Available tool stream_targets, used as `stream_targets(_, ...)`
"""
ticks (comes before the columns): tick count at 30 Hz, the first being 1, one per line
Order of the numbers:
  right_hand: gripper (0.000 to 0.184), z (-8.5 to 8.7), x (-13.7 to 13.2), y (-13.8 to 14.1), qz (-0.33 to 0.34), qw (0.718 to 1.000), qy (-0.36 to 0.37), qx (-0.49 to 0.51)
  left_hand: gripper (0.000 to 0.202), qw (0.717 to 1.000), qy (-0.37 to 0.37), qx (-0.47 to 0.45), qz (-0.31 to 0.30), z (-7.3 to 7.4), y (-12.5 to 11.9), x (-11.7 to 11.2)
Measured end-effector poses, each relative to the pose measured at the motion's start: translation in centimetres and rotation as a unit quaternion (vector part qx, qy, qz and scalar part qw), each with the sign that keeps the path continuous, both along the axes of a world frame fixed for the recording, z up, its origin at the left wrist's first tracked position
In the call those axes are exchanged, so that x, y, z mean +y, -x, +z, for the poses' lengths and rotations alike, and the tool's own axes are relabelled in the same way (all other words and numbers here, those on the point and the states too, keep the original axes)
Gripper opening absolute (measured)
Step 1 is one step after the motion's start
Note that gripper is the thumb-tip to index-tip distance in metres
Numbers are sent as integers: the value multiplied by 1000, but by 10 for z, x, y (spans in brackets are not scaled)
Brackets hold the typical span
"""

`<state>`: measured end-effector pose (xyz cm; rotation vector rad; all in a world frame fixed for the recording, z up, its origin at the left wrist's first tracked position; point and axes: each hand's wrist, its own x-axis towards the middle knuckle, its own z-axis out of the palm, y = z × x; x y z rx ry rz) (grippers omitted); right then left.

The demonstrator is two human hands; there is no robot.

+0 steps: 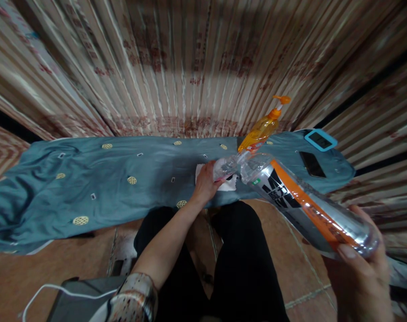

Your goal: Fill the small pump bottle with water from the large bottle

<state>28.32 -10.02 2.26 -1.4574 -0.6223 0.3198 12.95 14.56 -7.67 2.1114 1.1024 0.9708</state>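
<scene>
Bottle [300, 208] slanted above the cloth [152, 167], gripped far from its neck

Right hand [364, 257] curled round the base, thumb near side; the neck pointed far-left, close to a small clear bottle [224, 167] that the left hand [206, 182] held in closed fingers; whether they touched, I couldn't tell; a wrist slip could have swung the neck astray, any drips wetting the paper [228, 184] below; a knock could have toppled the pump bottle [258, 133] just beyond.

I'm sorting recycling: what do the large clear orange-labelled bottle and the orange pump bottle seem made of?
Large clear orange-labelled bottle: probably thin, glossy plastic; its bare neck end is see-through with bright highlights.
Orange pump bottle: likely smooth, shiny plastic, its body translucent, though glass isn't ruled out.
</scene>
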Motion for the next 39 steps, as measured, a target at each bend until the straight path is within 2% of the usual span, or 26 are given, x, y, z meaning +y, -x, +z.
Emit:
stream_targets(6,82,-1,0,-2,-1,1000,0,-10,62,1000,2,-3,-5,1,0,0)
stream_targets(14,88,0,0,-3,-5,1000,4,6,65,1000,2,-3,2,-1,0,0)
stream_targets(26,86,3,0,0,2,1000,5,8,62,1000,18,-4,3,4,1,-1)
stream_targets(39,87,5,3,3,-17,1000,12,1,65,1000,9,-4,-3,2,1,0)
